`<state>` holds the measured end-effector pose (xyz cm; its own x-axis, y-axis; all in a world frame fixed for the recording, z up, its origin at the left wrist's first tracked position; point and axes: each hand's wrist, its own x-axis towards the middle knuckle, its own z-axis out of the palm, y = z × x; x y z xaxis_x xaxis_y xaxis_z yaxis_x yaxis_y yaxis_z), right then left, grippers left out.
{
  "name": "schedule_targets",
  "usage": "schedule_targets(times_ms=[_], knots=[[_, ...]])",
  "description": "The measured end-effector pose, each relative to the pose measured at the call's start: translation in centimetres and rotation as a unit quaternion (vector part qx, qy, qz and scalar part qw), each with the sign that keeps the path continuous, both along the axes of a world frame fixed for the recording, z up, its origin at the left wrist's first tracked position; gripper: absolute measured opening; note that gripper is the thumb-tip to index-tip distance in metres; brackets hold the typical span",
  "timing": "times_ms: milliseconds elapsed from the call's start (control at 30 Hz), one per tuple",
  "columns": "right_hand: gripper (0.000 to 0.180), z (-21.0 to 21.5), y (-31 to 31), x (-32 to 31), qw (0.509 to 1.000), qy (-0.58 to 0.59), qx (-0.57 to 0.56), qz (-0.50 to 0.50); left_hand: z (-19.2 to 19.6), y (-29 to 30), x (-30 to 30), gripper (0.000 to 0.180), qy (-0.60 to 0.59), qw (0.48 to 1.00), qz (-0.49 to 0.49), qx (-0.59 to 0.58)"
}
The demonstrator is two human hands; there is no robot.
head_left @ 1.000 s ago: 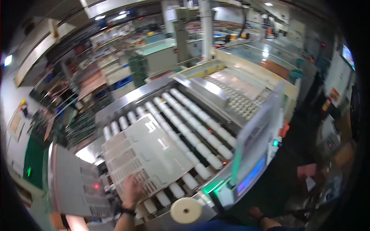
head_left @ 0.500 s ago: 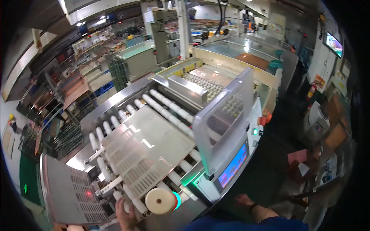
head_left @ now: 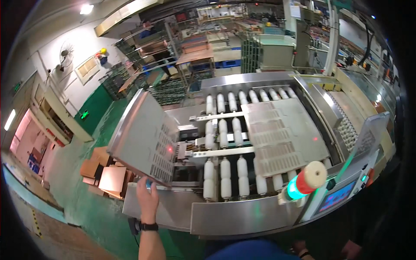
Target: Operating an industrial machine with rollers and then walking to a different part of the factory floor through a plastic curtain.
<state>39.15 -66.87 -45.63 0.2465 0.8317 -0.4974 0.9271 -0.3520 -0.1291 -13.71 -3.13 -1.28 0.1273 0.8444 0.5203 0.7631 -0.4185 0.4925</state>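
My left hand (head_left: pixel 148 200), with a dark wristband, is at the lower corner of a tilted grey board (head_left: pixel 145 132) with rows of slot-like marks. Its fingers look bent around a small blue thing (head_left: pixel 148 184) whose kind I cannot make out. A similar flat grey board (head_left: pixel 290 130) lies on the white rollers (head_left: pixel 225 175) of the conveyor machine. At the lower edge, my right hand (head_left: pixel 299 247) hangs in shadow in front of the machine, its fingers dim and blurred.
A signal lamp (head_left: pixel 305 180), glowing green, rises from the machine's front edge beside a control screen (head_left: pixel 336 198) and a clear cover (head_left: pixel 366 138). White arms (head_left: pixel 223 151) reach over the rollers. Copper-coloured boards (head_left: pixel 113 180) are stacked on the left, near the green floor (head_left: pixel 91 212).
The view has swung left. My left hand has moved from beside the rollers to the tilted board's lower corner. My right hand now shows less, at the lower edge.
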Motion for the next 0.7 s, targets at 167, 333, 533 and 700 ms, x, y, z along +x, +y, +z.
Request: schedule_targets(times_ms=[167,333,533,700], knots=[[0.023,2.3,4.0,-1.1,0.989,-0.06,0.128,-0.036,2.5,6.6,-5.4,0.052,0.071,0.987,0.103,0.097],[0.024,2.6,9.7,-7.2,0.988,-0.031,0.14,0.054,4.4,11.4,-8.6,0.054,0.164,0.96,0.114,0.196],[0.024,7.6,15.1,-19.1,0.864,0.303,0.089,-0.391,3.6,13.1,-10.3,0.048,0.16,0.964,0.068,0.199],[0.026,9.3,16.4,-22.1,0.84,0.277,0.039,-0.464,3.0,13.7,-10.2,0.047,0.088,0.973,0.038,0.208]])
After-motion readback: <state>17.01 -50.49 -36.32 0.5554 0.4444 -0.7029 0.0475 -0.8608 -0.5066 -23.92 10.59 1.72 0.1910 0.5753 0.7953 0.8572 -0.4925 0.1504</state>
